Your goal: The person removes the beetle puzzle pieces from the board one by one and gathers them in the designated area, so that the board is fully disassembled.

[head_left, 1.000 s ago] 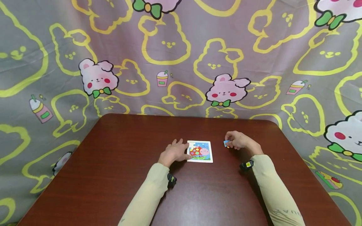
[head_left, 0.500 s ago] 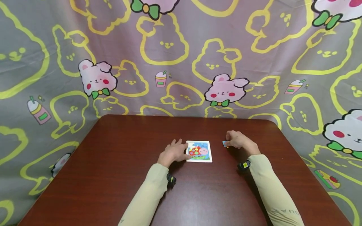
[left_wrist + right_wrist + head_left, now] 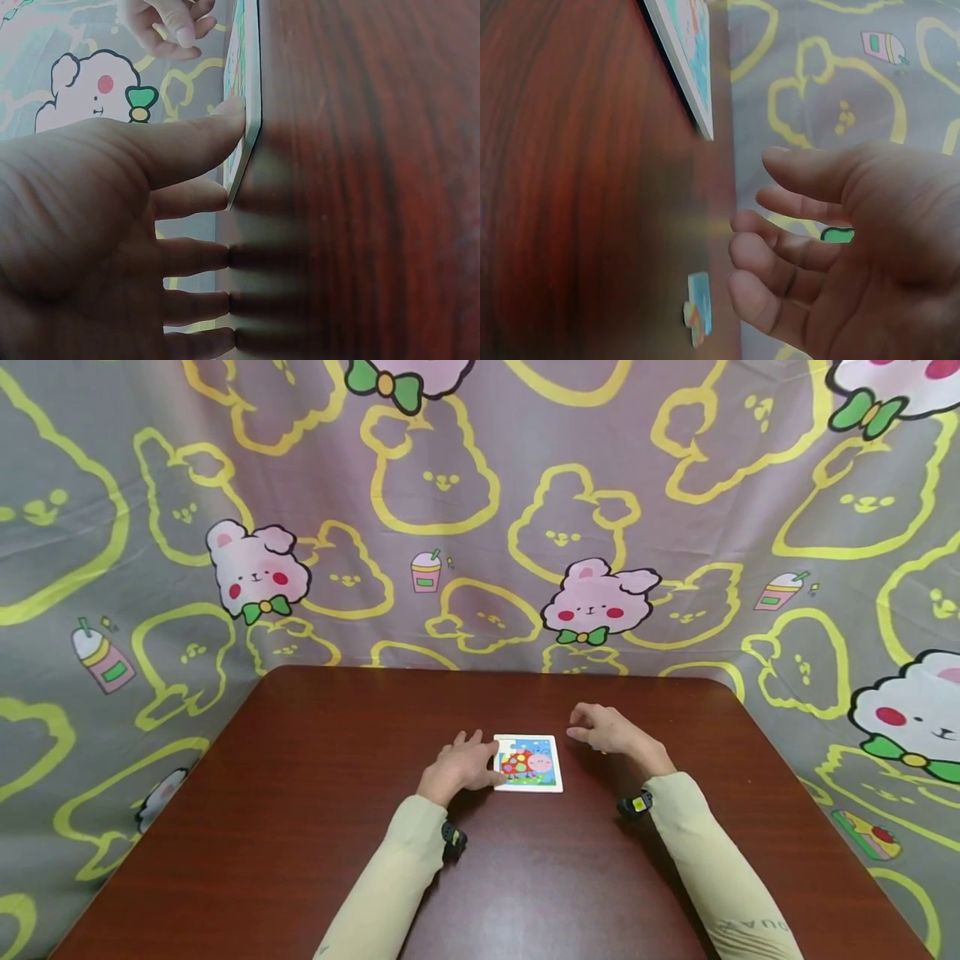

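Note:
A ladybug jigsaw puzzle (image 3: 528,764) in a white frame lies flat on the table, with a pale patch at its upper left. My left hand (image 3: 460,766) rests at its left side, fingers spread. In the left wrist view the thumb (image 3: 202,142) lies on the frame's edge and the other fingertips are down at the tabletop. To the right of the frame hovers my right hand (image 3: 606,729), fingers loosely bent with nothing between them. Below those fingers, a small blue and orange puzzle piece (image 3: 697,307) lies on the table; the hand mostly hides it in the head view.
The dark red wooden table (image 3: 337,735) extends around the puzzle. A cartoon-printed curtain (image 3: 465,560) hangs behind it and along its sides. Each wrist wears a small black camera (image 3: 636,805).
My right hand has moved left toward the puzzle frame, its fingers off the blue piece that they held at before. My left hand stays at the frame.

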`<action>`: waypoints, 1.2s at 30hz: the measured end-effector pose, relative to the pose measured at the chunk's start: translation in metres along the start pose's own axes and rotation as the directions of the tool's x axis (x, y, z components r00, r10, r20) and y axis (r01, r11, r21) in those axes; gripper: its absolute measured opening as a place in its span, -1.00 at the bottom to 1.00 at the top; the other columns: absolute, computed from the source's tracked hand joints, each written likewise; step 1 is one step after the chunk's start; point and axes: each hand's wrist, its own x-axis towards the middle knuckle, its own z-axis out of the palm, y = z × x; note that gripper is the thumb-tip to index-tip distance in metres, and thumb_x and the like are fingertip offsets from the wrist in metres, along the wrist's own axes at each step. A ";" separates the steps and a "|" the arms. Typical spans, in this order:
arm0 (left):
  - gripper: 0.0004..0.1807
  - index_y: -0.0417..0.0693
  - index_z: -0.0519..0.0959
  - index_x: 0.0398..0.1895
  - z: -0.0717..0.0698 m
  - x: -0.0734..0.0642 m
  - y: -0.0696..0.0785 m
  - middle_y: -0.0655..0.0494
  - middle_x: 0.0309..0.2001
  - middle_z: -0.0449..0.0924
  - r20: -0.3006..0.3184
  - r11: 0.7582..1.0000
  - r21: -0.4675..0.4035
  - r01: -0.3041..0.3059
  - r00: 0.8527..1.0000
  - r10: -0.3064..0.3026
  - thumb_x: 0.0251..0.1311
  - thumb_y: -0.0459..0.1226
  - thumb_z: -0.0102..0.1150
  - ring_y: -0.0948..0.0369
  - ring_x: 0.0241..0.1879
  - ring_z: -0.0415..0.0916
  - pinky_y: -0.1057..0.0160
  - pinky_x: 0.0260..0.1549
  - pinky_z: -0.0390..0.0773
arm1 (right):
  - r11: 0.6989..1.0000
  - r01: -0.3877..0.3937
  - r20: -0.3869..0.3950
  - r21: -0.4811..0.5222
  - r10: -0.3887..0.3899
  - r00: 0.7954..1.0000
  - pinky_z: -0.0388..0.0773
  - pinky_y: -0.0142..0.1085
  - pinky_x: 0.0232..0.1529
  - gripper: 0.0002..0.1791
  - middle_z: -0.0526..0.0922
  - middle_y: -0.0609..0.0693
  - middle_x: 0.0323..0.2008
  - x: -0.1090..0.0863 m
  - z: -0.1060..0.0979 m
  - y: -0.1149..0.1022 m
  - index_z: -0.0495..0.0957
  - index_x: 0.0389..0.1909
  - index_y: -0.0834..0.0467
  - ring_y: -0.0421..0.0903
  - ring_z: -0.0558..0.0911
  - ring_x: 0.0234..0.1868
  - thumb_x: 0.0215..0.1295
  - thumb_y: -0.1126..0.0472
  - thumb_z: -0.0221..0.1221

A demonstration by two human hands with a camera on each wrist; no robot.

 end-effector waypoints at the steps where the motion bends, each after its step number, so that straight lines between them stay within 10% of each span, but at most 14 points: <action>1: -0.26 0.16 0.20 0.51 0.000 0.000 0.000 -0.10 0.57 -0.04 0.001 1.000 0.001 0.002 1.000 -0.002 0.32 0.09 0.13 -0.18 0.56 -0.19 -0.20 0.45 0.03 | 1.000 0.007 0.002 0.004 -0.007 1.000 0.51 -0.29 -0.51 -0.75 0.63 0.08 -0.37 0.000 0.002 -0.001 0.51 -0.05 0.19 -0.11 0.54 -0.54 0.37 0.13 0.19; 8: -0.26 0.17 0.20 0.51 0.000 0.000 0.000 -0.10 0.57 -0.05 -0.001 1.000 -0.003 -0.001 1.000 0.001 0.31 0.09 0.14 -0.18 0.56 -0.20 -0.19 0.46 0.01 | 0.998 0.047 -0.021 -0.044 -0.048 0.999 0.56 -0.21 -0.23 -0.67 0.67 0.12 -0.14 0.003 0.013 -0.011 0.57 0.06 0.19 -0.06 0.57 -0.26 0.37 0.12 0.19; 36: -0.26 0.14 0.23 0.50 0.001 -0.001 -0.002 -0.12 0.56 -0.02 -0.009 1.000 0.002 0.000 1.000 0.000 0.30 0.08 0.15 -0.20 0.55 -0.16 -0.19 0.44 0.05 | 0.979 0.154 0.073 -0.135 -0.146 0.987 0.34 -0.37 -0.43 -0.61 0.60 -0.01 -0.42 0.006 0.043 -0.040 0.58 0.16 0.07 -0.17 0.41 -0.47 0.30 0.22 0.25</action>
